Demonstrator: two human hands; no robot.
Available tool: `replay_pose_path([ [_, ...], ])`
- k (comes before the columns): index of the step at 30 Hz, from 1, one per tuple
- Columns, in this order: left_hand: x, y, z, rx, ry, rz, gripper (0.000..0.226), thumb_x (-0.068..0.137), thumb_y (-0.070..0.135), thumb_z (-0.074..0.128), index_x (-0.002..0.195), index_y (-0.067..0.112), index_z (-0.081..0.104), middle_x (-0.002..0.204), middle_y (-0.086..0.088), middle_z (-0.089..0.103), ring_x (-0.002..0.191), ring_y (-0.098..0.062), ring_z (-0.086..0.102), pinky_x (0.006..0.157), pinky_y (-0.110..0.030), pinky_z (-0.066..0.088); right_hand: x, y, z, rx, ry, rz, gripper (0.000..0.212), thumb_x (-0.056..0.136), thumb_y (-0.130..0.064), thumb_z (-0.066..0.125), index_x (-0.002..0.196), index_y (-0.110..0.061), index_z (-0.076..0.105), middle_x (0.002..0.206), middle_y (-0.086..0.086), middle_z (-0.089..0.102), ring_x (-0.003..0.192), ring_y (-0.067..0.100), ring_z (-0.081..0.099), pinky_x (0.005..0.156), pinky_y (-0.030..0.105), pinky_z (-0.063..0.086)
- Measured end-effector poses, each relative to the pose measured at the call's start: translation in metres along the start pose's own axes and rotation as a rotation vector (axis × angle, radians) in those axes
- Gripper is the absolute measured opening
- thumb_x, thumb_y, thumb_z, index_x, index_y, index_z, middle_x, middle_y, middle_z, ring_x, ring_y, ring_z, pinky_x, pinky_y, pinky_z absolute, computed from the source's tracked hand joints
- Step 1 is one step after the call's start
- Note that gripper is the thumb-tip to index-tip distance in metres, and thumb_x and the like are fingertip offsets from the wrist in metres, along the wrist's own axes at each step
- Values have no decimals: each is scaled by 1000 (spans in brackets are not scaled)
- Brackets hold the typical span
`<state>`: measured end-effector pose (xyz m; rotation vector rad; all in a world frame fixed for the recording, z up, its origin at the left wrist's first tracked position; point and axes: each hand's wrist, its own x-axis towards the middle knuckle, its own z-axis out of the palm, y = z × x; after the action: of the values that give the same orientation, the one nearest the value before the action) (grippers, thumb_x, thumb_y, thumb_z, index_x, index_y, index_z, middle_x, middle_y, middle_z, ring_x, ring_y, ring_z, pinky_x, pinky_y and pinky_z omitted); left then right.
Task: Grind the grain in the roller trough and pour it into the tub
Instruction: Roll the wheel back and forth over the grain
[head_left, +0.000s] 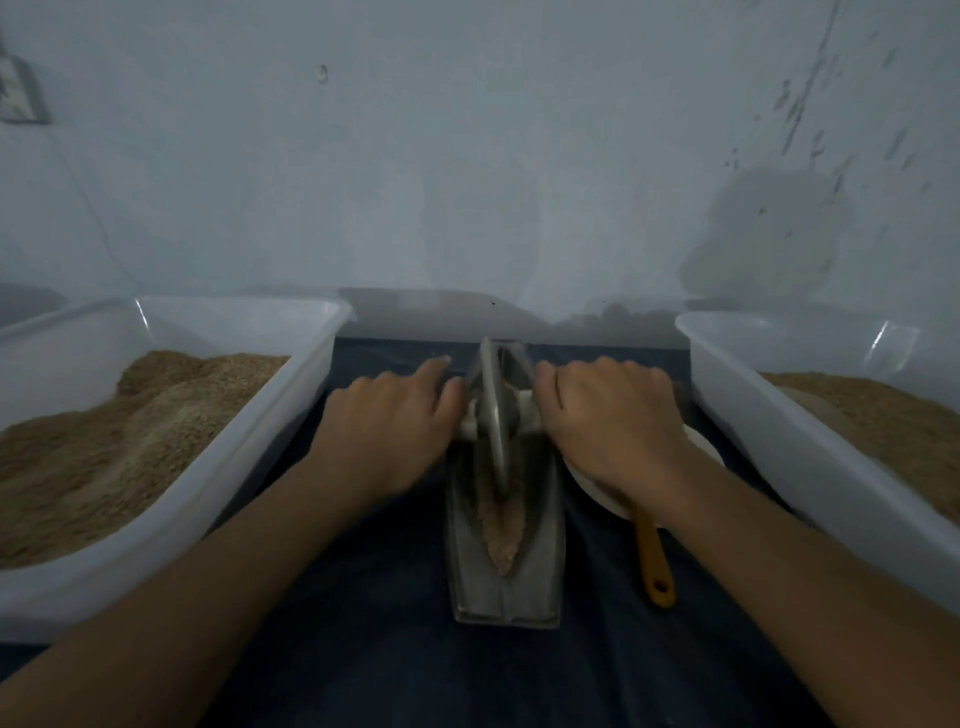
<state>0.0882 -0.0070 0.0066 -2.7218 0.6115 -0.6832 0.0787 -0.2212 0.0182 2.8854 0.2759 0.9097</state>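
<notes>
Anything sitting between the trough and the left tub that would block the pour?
Nothing visible. Only bare dark cloth lies between the trough and the left tub. The left hand is on the roller's handle, above that gap.

A narrow lane of dark tabletop (395, 623) runs between the left tub (218, 467) and right tub (810, 441). The roller trough (506, 582) fills its middle, and a white dish (597, 488) with an orange handle (655, 561) blocks the right strip. The wall (467, 182) closes the far edge.

No legible text anywhere.
</notes>
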Motion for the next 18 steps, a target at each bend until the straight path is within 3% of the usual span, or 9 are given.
replay_pose_path([
  [2,33,-2,8,0,-13,-46,27,106,35,31,118,16,46,142,-9,49,97,-37,63,68,-44,51,29,11,20,30,-103,43,35,102,-30,24,67,-25,31,69,-6,36,67,21,38,58,34,25],
  [4,66,-9,17,-63,-37,-94,24,106,32,30,112,18,48,125,-8,54,101,-38,61,69,-43,43,54,19,31,50,-173,93,35,102,-23,34,67,-24,37,76,-3,46,68,19,41,57,31,25],
  [8,92,-17,19,-129,-106,-111,27,105,34,32,115,21,53,124,-6,57,107,-36,59,75,-42,40,67,24,36,90,-232,144,36,102,-21,34,68,-22,46,78,-1,50,73,20,47,62,33,30],
  [12,42,-4,11,-47,-7,-28,10,104,32,39,100,22,41,109,-7,62,93,-35,63,65,-41,45,31,10,18,50,-105,87,37,104,-29,24,69,-23,36,67,-3,39,65,23,42,61,34,31],
  [15,-5,1,2,-68,76,21,24,104,41,24,100,25,41,113,0,64,83,-25,63,62,-36,51,-12,-7,-7,-43,25,6,52,100,-38,1,75,-25,44,61,-10,39,51,16,37,48,30,20],
  [17,-30,2,-8,-148,95,-10,53,99,48,1,109,29,49,130,5,65,86,-17,66,60,-30,44,-38,-10,-21,38,118,-10,57,106,-39,12,91,-22,65,69,-9,58,60,18,57,48,29,35],
  [18,-40,3,-13,-180,98,-27,70,96,51,-8,121,28,53,134,7,64,89,-14,67,62,-30,42,-47,-9,-26,66,156,-18,55,107,-39,21,106,-18,72,84,-4,71,78,22,70,56,31,48],
])
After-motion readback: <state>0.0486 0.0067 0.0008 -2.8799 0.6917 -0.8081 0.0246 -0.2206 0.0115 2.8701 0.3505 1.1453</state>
